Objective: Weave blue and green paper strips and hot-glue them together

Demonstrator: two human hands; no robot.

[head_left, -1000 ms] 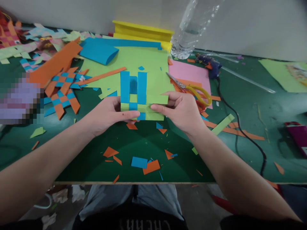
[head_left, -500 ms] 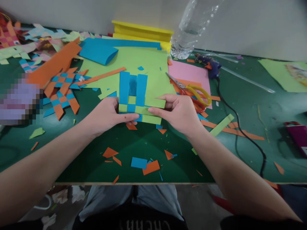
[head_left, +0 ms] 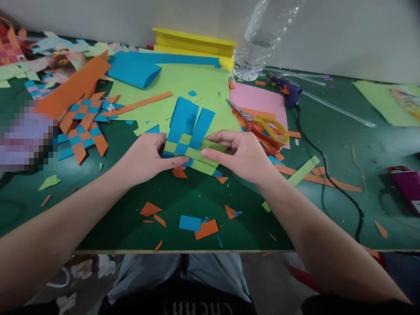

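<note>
Between my two hands is a piece of woven paper strips (head_left: 182, 148), blue and light green in a checker pattern. Its blue strips stick up away from me, and green strip ends point to the right. My left hand (head_left: 147, 157) grips its left lower edge, thumb on top and fingers mostly hidden beneath. At the right, my right hand (head_left: 239, 151) pinches the green strips between thumb and fingers. Below the weave, a blue paper scrap (head_left: 190, 223) and an orange paper scrap (head_left: 206, 229) lie on the green table (head_left: 124, 223).
Scissors (head_left: 262, 127) with yellow and red handles lie right of the weave. Behind them are a glue gun (head_left: 288, 89) with a black cord and a clear plastic bottle (head_left: 251, 61). Woven orange-blue pieces (head_left: 83, 138) lie left. Green paper sheets (head_left: 193, 78) lie at the back.
The woven piece has turned clockwise, its blue strips now leaning to the right. Both hands keep their hold and have barely moved.
</note>
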